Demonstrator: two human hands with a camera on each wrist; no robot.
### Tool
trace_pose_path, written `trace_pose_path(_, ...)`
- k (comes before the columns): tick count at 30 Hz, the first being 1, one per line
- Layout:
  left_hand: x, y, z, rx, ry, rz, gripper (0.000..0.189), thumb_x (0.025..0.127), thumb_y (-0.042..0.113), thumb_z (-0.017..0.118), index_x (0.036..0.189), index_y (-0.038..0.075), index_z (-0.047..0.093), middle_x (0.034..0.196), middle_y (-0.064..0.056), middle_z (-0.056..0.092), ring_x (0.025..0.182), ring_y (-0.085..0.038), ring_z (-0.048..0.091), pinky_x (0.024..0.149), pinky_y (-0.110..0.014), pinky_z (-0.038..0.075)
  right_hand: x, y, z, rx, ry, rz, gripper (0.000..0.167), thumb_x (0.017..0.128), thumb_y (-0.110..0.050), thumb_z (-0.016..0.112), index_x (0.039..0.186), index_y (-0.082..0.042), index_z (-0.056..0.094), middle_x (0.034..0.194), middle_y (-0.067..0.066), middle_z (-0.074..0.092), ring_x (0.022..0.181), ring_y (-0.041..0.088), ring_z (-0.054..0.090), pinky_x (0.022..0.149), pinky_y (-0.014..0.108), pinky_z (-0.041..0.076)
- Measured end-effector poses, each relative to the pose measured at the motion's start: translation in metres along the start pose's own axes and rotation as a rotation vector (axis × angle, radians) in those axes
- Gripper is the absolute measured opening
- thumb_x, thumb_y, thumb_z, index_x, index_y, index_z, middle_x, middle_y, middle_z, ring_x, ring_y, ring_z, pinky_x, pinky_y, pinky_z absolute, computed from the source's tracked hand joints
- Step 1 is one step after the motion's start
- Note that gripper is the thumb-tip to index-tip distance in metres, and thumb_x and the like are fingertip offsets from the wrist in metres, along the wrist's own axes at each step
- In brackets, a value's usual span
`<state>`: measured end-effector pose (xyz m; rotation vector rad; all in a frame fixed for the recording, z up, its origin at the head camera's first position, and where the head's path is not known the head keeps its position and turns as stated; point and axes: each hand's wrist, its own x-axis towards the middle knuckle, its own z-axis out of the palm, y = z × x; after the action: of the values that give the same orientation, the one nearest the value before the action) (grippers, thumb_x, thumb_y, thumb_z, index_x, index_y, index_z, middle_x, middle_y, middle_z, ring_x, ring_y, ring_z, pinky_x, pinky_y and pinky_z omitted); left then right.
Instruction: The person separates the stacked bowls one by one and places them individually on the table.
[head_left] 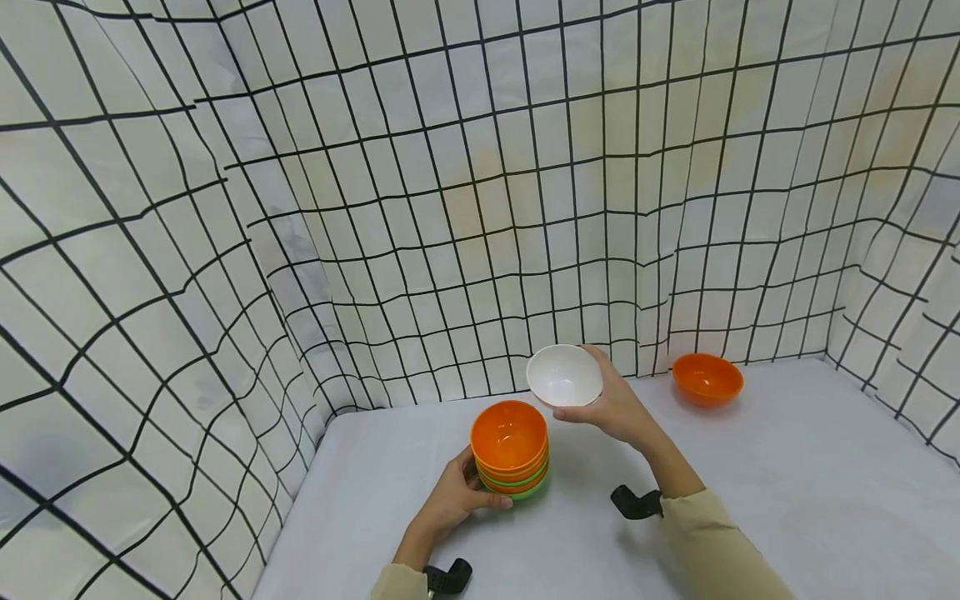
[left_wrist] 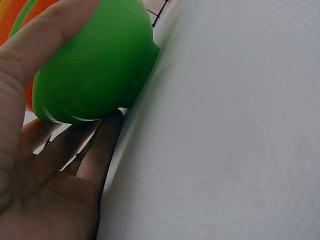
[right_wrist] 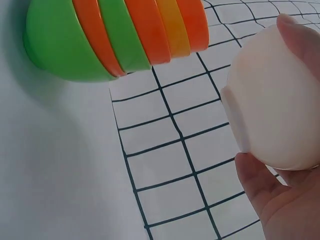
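Observation:
A stack of nested orange, yellow and green bowls [head_left: 510, 437] stands on the white table, with a green bowl [left_wrist: 95, 60] at the bottom and an orange one on top. Around the lower part of this stack my left hand [head_left: 456, 493] curls, thumb in front and fingers behind, close to the tabletop. My right hand [head_left: 611, 400] holds a white bowl [head_left: 564, 377] by its sides, raised off the table just right of the stack and above its rim height. In the right wrist view, thumb and fingers grip the outside of the white bowl [right_wrist: 275, 100].
A single orange bowl [head_left: 707, 380] sits at the back right of the white-covered table [head_left: 787, 483]. Behind and to the sides rise white walls with a black grid [head_left: 487, 208]. Black wrist mounts [head_left: 636, 503] project from both forearms.

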<state>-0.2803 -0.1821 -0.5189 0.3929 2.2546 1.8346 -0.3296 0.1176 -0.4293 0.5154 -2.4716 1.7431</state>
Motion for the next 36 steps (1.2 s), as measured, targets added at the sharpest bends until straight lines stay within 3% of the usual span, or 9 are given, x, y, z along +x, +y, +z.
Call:
trace_pose_path(7, 0.001, -0.001, 0.0, -0.006, -0.005, 0.002, 0.092, 0.071, 0.014, 0.094, 0.15, 0.024, 0.047, 0.151, 0.0, 0.055, 0.145, -0.023, 0.047, 0.125, -0.039, 0.037, 0.002, 0.011, -0.009, -0.008, 0.041, 0.02, 0.113, 0.071, -0.03, 0.096, 0.158, -0.022, 0.025, 0.153, 0.013, 0.045, 0.128, 0.04, 0.054, 0.101, 0.055, 0.057)
trace_pose_path(10, 0.001, -0.001, 0.0, -0.012, -0.009, 0.004, 0.092, 0.071, 0.013, 0.094, 0.15, 0.024, 0.047, 0.151, 0.0, 0.055, 0.145, -0.023, 0.047, 0.125, -0.039, 0.037, 0.003, 0.016, -0.012, -0.028, 0.06, 0.034, 0.114, 0.07, -0.035, 0.096, 0.159, -0.023, 0.025, 0.153, 0.013, 0.045, 0.129, 0.039, 0.053, 0.102, 0.056, 0.056)
trace_pose_path(24, -0.001, 0.0, 0.0, -0.011, -0.009, 0.001, 0.092, 0.071, 0.014, 0.094, 0.15, 0.024, 0.047, 0.151, 0.0, 0.055, 0.144, -0.023, 0.048, 0.124, -0.038, 0.038, 0.005, 0.049, -0.029, -0.09, 0.103, 0.135, 0.123, 0.073, -0.044, 0.092, 0.162, -0.013, 0.014, 0.159, 0.017, 0.037, 0.136, 0.041, 0.045, 0.11, 0.064, 0.048)
trace_pose_path(30, -0.001, 0.001, -0.001, -0.019, -0.017, 0.002, 0.092, 0.072, 0.012, 0.093, 0.15, 0.024, 0.047, 0.151, 0.0, 0.054, 0.144, -0.023, 0.048, 0.125, -0.038, 0.038, 0.005, 0.061, -0.036, -0.106, 0.124, 0.204, 0.123, 0.075, -0.038, 0.092, 0.163, -0.009, 0.01, 0.162, 0.021, 0.031, 0.141, 0.043, 0.039, 0.116, 0.066, 0.041)
trace_pose_path(36, -0.001, 0.0, 0.0, -0.016, -0.017, 0.002, 0.093, 0.072, 0.011, 0.093, 0.151, 0.025, 0.046, 0.152, 0.0, 0.054, 0.145, -0.024, 0.047, 0.125, -0.04, 0.037, 0.005, 0.073, -0.039, -0.108, 0.138, 0.212, 0.11, 0.077, -0.03, 0.091, 0.158, -0.007, 0.021, 0.157, 0.021, 0.036, 0.14, 0.042, 0.039, 0.116, 0.065, 0.041)
